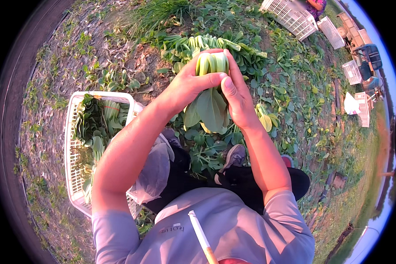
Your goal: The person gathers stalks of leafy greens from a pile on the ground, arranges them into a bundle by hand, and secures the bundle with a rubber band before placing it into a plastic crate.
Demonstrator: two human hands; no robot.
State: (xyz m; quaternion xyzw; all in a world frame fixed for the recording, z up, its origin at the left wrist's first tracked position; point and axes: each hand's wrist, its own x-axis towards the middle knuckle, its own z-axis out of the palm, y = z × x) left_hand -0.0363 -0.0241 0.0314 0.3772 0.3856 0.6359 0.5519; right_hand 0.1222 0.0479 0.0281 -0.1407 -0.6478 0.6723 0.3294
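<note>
Both my left hand (198, 77) and my right hand (236, 95) are wrapped around one bunch of leafy greens (213, 62), likely bok choy. Its pale stalk ends point away from me, and broad green leaves hang toward my body. My thumbs press on the stalks from above, their tips nearly meeting. Just beyond my hands, a row of similar greens (201, 43) lies on the ground with pale stems showing. A white plastic crate (132, 99) at my left holds more greens, one bundle (111, 109) tied with a red band.
A translucent plastic bag (153, 171) hangs beside the crate. A lit-looking cigarette (199, 231) juts out below my face. Loose leaves (204, 151) cover the soil between my shoes. Farther right are white crates (292, 19), a person (316, 6) and a vehicle (368, 62).
</note>
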